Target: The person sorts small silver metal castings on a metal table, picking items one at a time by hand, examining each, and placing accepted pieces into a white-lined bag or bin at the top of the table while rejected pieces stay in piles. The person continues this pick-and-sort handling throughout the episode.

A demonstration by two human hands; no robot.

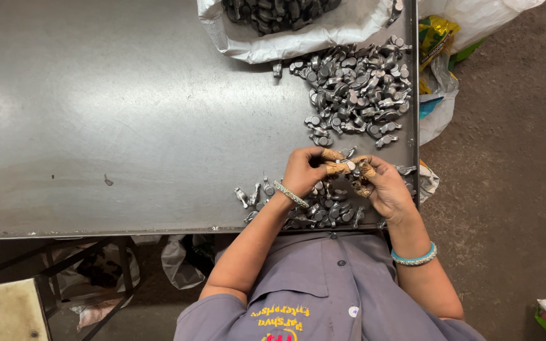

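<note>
- While pinched between taped fingers point(335, 168) of both hands, held just above the counter's near edge: one small grey forged metal part point(349, 165), likely raised for a closer look.
- Left hand point(304, 170) closed on that part from one side, right hand point(383, 186) curled in from the other, its fingers together around it.
- Scattered beneath the wrists: a small heap of the same parts point(314, 211), within easy reach.
- Farther back on the steel counter point(127, 113): a larger pile point(358, 88).
- At the far edge: a white sack point(298, 41), open-mouthed, filled with more dark parts.
</note>
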